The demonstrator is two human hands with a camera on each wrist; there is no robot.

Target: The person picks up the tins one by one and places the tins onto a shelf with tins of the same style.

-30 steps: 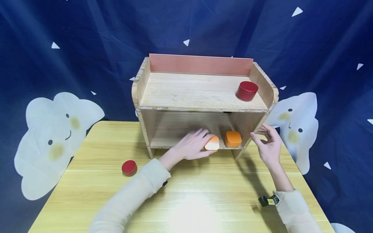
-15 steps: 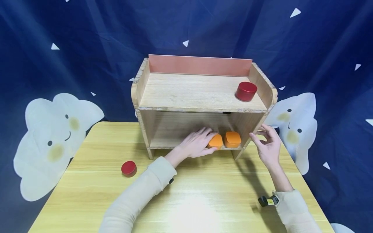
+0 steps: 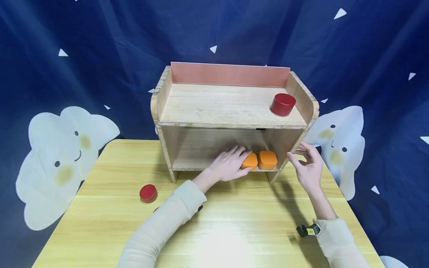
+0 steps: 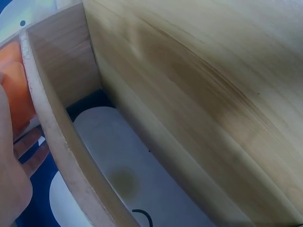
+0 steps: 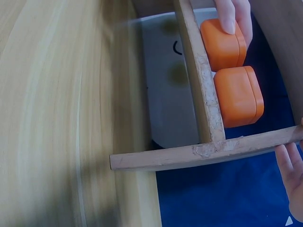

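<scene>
My left hand [image 3: 228,163] holds an orange rounded-square tin [image 3: 250,160] on the lower shelf of a small wooden shelf unit [image 3: 214,108]. A second orange tin [image 3: 267,159] stands just right of it, near the side wall. In the right wrist view, the held tin [image 5: 220,52] sits close beside the other tin [image 5: 236,99]; fingers [image 5: 229,19] rest over its far end. My right hand [image 3: 310,167] grips the front edge of the unit's right side panel [image 5: 175,158]. At the left wrist view's edge, my left hand [image 4: 12,175] shows beside orange tins.
One round red tin [image 3: 283,104] stands on the top shelf at the right. Another red tin [image 3: 148,193] lies on the wooden table [image 3: 100,223] at the left, and a sliver of red [image 3: 156,209] shows behind my left forearm. A blue curtain hangs behind.
My left hand has moved the orange tin to the right and set it down level beside the other one. The right hand stays on the side panel.
</scene>
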